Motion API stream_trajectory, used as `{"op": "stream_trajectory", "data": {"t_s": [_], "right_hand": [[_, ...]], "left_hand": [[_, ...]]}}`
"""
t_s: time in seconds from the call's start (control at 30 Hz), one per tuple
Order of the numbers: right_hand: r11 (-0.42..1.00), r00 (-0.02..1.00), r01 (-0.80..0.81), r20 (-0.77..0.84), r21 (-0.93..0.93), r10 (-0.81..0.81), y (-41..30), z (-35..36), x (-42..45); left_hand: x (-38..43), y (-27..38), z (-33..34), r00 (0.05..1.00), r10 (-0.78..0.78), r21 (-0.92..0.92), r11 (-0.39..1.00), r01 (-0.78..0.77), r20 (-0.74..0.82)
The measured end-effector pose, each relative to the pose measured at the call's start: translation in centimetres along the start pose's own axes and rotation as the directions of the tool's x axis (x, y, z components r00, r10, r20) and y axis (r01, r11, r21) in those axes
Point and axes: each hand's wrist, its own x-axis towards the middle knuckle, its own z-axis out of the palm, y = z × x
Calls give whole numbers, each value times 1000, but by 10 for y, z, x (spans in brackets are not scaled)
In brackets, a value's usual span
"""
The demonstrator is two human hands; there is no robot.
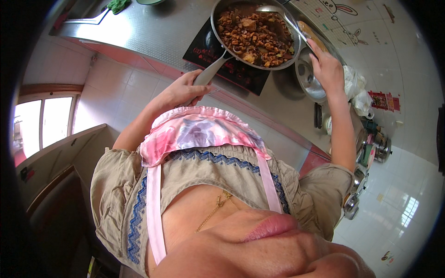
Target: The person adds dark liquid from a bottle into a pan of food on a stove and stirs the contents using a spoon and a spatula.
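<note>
My left hand (193, 88) is closed around the grey handle (210, 71) of a frying pan (214, 26). The pan rests on a black induction cooktop (255, 81) and holds brown, chunky food (247, 34) in dark sauce. In my right hand (325, 64) is the handle of a metal ladle or turner (293, 24), whose head (271, 9) lies in the food by the pan's far right rim. The underside of that head is hidden in the sauce.
Right of the pan sits a metal bowl or lid (307, 74), near white plastic bags (354, 85) and a black-handled utensil (317, 115). A green cloth (118, 5) and a green bowl (150, 1) are on the steel counter (156, 38) at upper left. Pots stand far right.
</note>
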Motion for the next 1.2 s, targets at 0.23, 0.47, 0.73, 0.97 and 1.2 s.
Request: {"op": "stream_trajectory", "data": {"t_s": [0.23, 0.47, 0.73, 0.97, 1.2], "right_hand": [[974, 990, 101, -77, -201, -119, 52, 29, 49], [998, 1000, -4, 2, 63, 4, 102, 45, 44], [452, 722, -683, 624, 573, 299, 41, 37, 12], [396, 710, -691, 668, 604, 221, -2, 36, 16], [870, 968, -220, 207, 441, 140, -27, 25, 14]], "left_hand": [[6, 13, 8, 999, 29, 95, 995, -31, 25], [10, 14, 8, 994, 104, 104, 989, -106, 22], [6, 7, -6, 1000, 13, 23, 1000, -13, 9], [1, 3, -14, 1000, -5, -52, 999, 4, -8], [2, -3, -12, 998, -15, -42, 999, 13, -54]]}}
